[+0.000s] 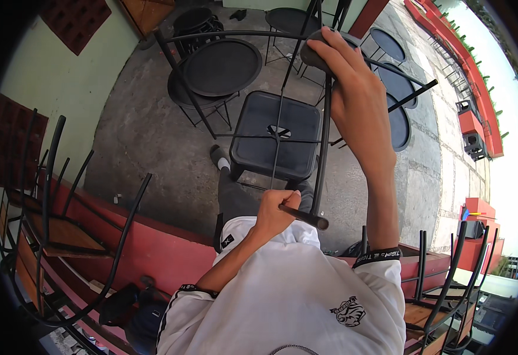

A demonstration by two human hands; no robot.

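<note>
A black metal tube frame (325,136), with thin crossed rods in its middle, is held up before me over a black square-topped stool (253,121) that has an opening in its seat. My left hand (278,212) is closed round a tube of the frame near its lower end, where a round tube end points right. Higher up, my right hand (354,77) curls over a dark grey rounded pad (314,54), pressing it against the frame's upper corner. The pad's exact kind cannot be made out, and my fingers hide part of it.
Round black tray-topped tables (223,68) stand beyond the frame, with more tables (387,45) at the far right. Upturned wooden chairs (69,236) rest on a red ledge (158,251) at left; others (425,313) are at lower right. A pale wall (87,65) bounds the left.
</note>
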